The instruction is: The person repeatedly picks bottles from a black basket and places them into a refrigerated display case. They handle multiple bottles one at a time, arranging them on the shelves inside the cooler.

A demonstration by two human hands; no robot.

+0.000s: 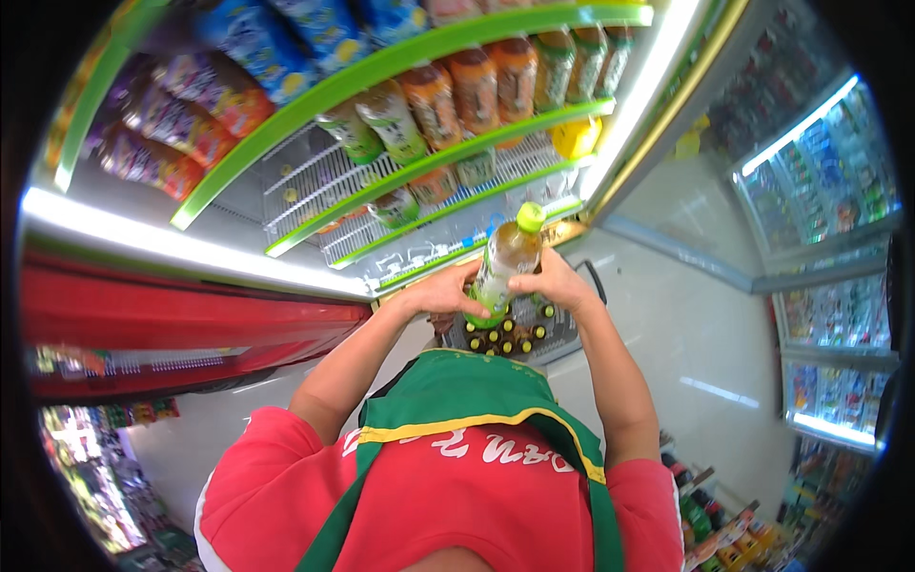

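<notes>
Between my two hands is a plastic drink bottle (pixel 506 268) with a green-yellow cap and a green label, tilted with its cap towards the cooler. My left hand (pixel 449 289) grips it low on its left side. My right hand (pixel 559 282) holds its right side, thumb across the label. Beneath the bottle, a grey basket (pixel 561 350) on the floor holds several dark bottles (pixel 507 325) with yellow caps. In front, green-edged wire shelves (pixel 307 193) of a drinks cooler carry green-labelled bottles (pixel 389 121) and orange-labelled bottles (pixel 475 86).
Purple-labelled bottles (pixel 161 139) and blue-labelled bottles (pixel 261 53) lie on the upper left shelves. A glass door (pixel 686 164) stands swung out on the right, its metal frame (pixel 679 247) reaching over the pale floor (pixel 665 322). A red panel (pixel 179 314) flanks the cooler's left. Stacked goods (pixel 722 529) stand behind me, lower right.
</notes>
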